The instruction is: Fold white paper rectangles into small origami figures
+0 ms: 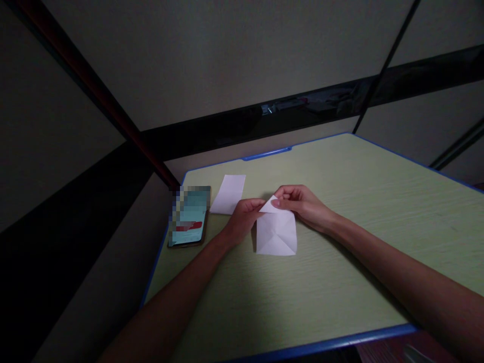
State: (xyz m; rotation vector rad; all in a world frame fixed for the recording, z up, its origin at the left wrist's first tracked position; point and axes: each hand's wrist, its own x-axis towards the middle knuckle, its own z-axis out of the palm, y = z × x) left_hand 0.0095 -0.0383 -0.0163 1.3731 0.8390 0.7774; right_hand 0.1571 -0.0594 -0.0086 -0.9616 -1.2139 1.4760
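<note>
Right of phone point(189, 217), creased paper point(278, 234) lies on desk point(340, 282); left hand point(242, 219) and right hand point(302, 204) pinch its folded top corner (fingertips closed on flap). Match edges first, press crease firmly.

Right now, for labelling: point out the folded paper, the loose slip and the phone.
folded paper point(277, 233), head view, creased middle.
loose slip point(228, 194), head view, centre.
phone point(190, 218), head view, screen.

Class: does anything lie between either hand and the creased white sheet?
Nothing visible does. The left hand and right hand both pinch the creased sheet at its far edge; phone and paper strip lie aside, left.
</note>
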